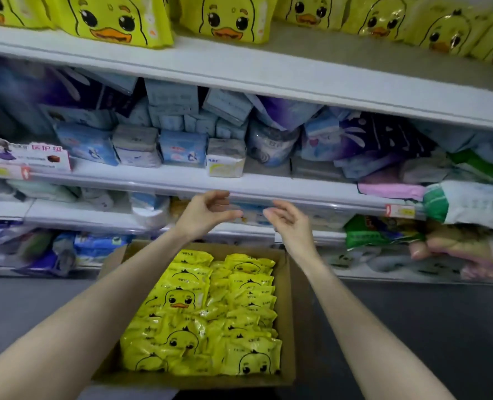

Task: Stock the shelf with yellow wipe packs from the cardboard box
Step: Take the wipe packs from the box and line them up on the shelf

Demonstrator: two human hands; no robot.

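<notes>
Yellow wipe packs with a duck face printed on them [205, 313] lie in close rows inside the open brown cardboard box [181, 381], which sits on the dark grey floor [412, 327] just in front of the shelving. The packs fill the box from wall to wall, and none of them is in your hands.

Your left hand [205, 215] is raised above the far end of the box, level with the lower white shelf edge [153, 180]. Its fingers are loosely curled towards the thumb and hold nothing. Your right hand [290, 223] hangs just beside it, a small gap between the two. Its fingers are relaxed and slightly bent, and it also holds nothing. Both fingertips are a little blurred. Your bare forearms reach out over the two long sides of the box.

On the white top shelf [239, 70] stand larger yellow duck-face packs [115, 21] in a row. The shelf below is crowded with blue and white soft packs [181, 148] and purple ones [369, 140]. Green and pink packs [384, 229] lie lower down on your right.
</notes>
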